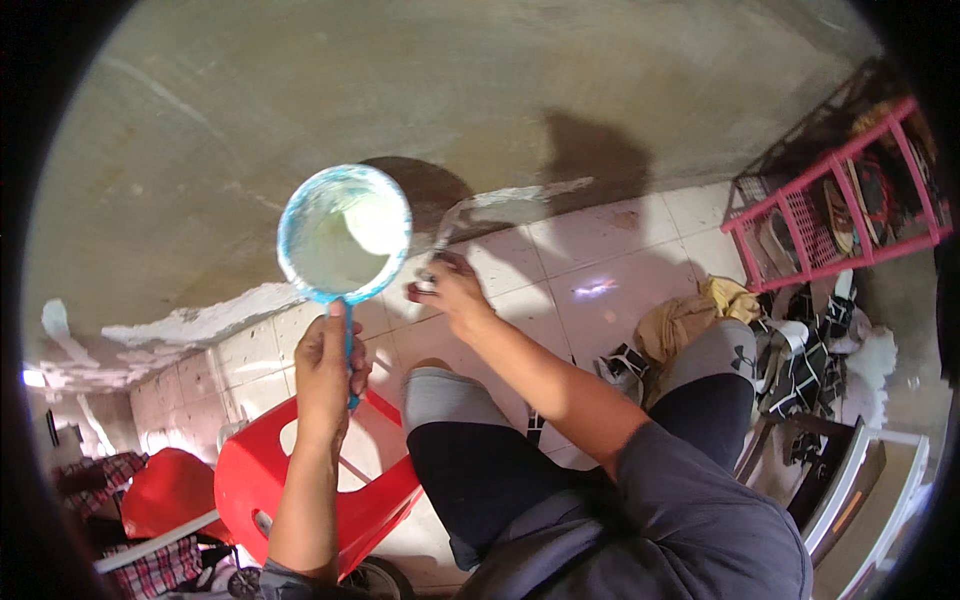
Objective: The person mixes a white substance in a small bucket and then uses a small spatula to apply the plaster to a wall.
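My left hand (325,365) is closed round the handle of a blue plastic dipper (287,240) and holds it up in front of the wall. White smears coat the dipper's rim, and a pale, whitish material (345,250) lies inside. To the right of the dipper, my right hand (455,295) is closed, fingers bent, on a slim tool (442,238) with a whitish end at the foot of the wall. Its exact kind is too small to make out. Rough white patches (215,315) run along the base of the grey wall (480,90).
A red plastic stool (245,480) stands beside my left forearm. At the right is a pink rack (790,205) holding footwear, with crumpled cloths (680,325) near my knee. A drawer unit (890,490) stands lower right. Pale tiles (600,240) cover the floor.
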`<act>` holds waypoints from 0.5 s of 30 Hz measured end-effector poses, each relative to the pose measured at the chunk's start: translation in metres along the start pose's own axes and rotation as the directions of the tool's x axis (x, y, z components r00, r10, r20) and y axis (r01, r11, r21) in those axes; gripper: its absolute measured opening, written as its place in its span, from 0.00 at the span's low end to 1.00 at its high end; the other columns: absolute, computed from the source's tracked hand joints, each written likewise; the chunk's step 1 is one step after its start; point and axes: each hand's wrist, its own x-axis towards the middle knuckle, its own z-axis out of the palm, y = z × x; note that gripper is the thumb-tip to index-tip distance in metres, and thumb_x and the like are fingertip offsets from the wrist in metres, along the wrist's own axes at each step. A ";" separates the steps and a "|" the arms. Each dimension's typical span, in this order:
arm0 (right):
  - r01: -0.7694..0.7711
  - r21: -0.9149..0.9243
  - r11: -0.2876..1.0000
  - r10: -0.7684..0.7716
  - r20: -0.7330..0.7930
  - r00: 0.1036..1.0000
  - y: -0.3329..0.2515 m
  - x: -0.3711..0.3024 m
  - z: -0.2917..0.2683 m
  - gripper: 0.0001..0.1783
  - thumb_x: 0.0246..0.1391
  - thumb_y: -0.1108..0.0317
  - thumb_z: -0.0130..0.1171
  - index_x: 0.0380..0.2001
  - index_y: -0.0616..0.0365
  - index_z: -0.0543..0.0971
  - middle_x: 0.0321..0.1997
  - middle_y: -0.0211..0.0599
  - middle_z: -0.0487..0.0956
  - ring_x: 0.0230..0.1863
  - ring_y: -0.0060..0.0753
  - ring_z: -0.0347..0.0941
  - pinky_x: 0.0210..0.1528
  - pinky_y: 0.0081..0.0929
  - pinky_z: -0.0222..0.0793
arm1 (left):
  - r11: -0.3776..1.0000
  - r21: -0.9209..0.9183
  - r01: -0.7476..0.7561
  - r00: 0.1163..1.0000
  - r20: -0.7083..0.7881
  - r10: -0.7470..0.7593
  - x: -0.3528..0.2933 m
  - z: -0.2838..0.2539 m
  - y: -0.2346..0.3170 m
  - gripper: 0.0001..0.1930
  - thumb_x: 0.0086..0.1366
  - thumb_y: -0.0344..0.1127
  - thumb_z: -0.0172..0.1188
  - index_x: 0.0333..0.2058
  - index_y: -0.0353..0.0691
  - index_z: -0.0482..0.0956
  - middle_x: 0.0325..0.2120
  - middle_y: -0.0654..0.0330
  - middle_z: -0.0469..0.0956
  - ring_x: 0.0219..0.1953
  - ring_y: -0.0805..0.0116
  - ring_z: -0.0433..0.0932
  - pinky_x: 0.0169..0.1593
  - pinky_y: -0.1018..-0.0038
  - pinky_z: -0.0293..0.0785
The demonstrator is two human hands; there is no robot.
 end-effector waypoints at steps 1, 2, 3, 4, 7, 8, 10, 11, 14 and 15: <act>-0.001 -0.015 1.000 0.001 -0.029 1.000 -0.005 -0.009 -0.016 0.16 0.65 0.65 0.48 0.52 0.60 0.66 0.40 0.41 0.73 0.36 0.37 0.77 0.40 0.38 0.84 | 0.999 0.039 -0.008 1.000 0.009 0.007 -0.001 0.002 0.002 0.23 0.70 0.55 0.53 0.32 0.36 0.72 0.14 0.67 0.64 0.10 0.80 0.59 0.14 0.80 0.52; -0.002 -0.030 1.000 0.001 -0.059 0.998 -0.013 -0.018 -0.034 0.17 0.66 0.63 0.47 0.53 0.60 0.67 0.39 0.40 0.73 0.35 0.36 0.77 0.38 0.37 0.83 | 0.998 0.056 -0.024 1.000 0.018 0.023 0.000 0.003 0.003 0.24 0.70 0.56 0.52 0.31 0.36 0.72 0.14 0.67 0.65 0.10 0.80 0.60 0.14 0.81 0.53; 0.039 -0.115 0.993 -0.051 -0.108 0.993 -0.024 -0.029 -0.049 0.18 0.66 0.62 0.46 0.54 0.59 0.68 0.38 0.38 0.73 0.31 0.33 0.75 0.33 0.31 0.80 | 0.996 0.085 -0.019 1.000 0.025 0.017 -0.001 0.004 0.003 0.24 0.70 0.56 0.53 0.31 0.36 0.72 0.14 0.67 0.65 0.10 0.80 0.60 0.14 0.81 0.54; 0.082 -0.203 0.976 -0.114 -0.154 0.981 -0.039 -0.040 -0.063 0.19 0.66 0.61 0.46 0.55 0.59 0.69 0.37 0.36 0.73 0.28 0.30 0.73 0.29 0.26 0.77 | 0.994 0.111 -0.016 0.999 0.040 0.011 -0.001 0.006 0.002 0.24 0.70 0.56 0.53 0.31 0.36 0.73 0.13 0.66 0.66 0.10 0.80 0.60 0.14 0.81 0.54; 0.305 -0.451 0.839 -0.394 -0.116 0.912 -0.095 -0.078 -0.091 0.19 0.67 0.61 0.48 0.56 0.58 0.71 0.31 0.28 0.72 0.24 0.17 0.64 0.24 0.16 0.62 | 0.984 0.177 -0.030 0.996 0.089 0.014 -0.003 0.010 -0.001 0.26 0.70 0.58 0.53 0.32 0.35 0.73 0.14 0.66 0.65 0.11 0.80 0.59 0.14 0.81 0.53; 0.339 -0.512 0.790 -0.441 -0.089 0.893 -0.118 -0.097 -0.085 0.19 0.68 0.61 0.48 0.56 0.58 0.72 0.29 0.26 0.72 0.24 0.14 0.63 0.25 0.15 0.60 | 0.982 0.189 -0.025 0.995 0.098 0.007 -0.005 0.008 0.000 0.26 0.69 0.58 0.53 0.32 0.35 0.73 0.14 0.66 0.65 0.11 0.80 0.60 0.14 0.81 0.53; 0.469 -0.588 0.659 -0.577 0.004 0.817 -0.155 -0.132 -0.080 0.17 0.66 0.61 0.51 0.52 0.59 0.75 0.28 0.24 0.72 0.25 0.12 0.62 0.24 0.15 0.59 | 0.977 0.210 -0.024 0.991 0.135 -0.005 -0.007 0.010 -0.001 0.26 0.69 0.58 0.54 0.33 0.34 0.73 0.13 0.66 0.66 0.11 0.80 0.61 0.13 0.81 0.53; 0.497 -0.613 0.614 -0.582 0.073 0.810 -0.173 -0.154 -0.074 0.16 0.65 0.62 0.53 0.51 0.59 0.76 0.28 0.25 0.73 0.24 0.12 0.62 0.24 0.14 0.58 | 0.970 0.237 -0.050 0.989 0.145 0.015 -0.005 0.009 -0.005 0.25 0.69 0.56 0.54 0.29 0.35 0.74 0.12 0.66 0.68 0.13 0.80 0.64 0.17 0.78 0.58; 0.524 -0.707 0.475 -0.536 0.240 0.809 -0.202 -0.201 -0.053 0.13 0.62 0.65 0.58 0.47 0.60 0.77 0.26 0.27 0.76 0.23 0.14 0.66 0.24 0.15 0.60 | 0.943 0.300 -0.146 0.978 0.188 0.092 -0.006 0.014 -0.011 0.26 0.70 0.56 0.54 0.29 0.34 0.76 0.13 0.66 0.69 0.16 0.80 0.65 0.21 0.78 0.61; 0.522 -0.738 0.427 -0.505 0.284 0.815 -0.205 -0.207 -0.050 0.12 0.61 0.66 0.59 0.45 0.60 0.78 0.25 0.28 0.77 0.22 0.15 0.67 0.25 0.16 0.61 | 0.932 0.332 -0.144 0.976 0.204 0.078 -0.006 0.013 -0.013 0.25 0.69 0.55 0.55 0.31 0.33 0.77 0.13 0.65 0.69 0.18 0.79 0.65 0.24 0.75 0.63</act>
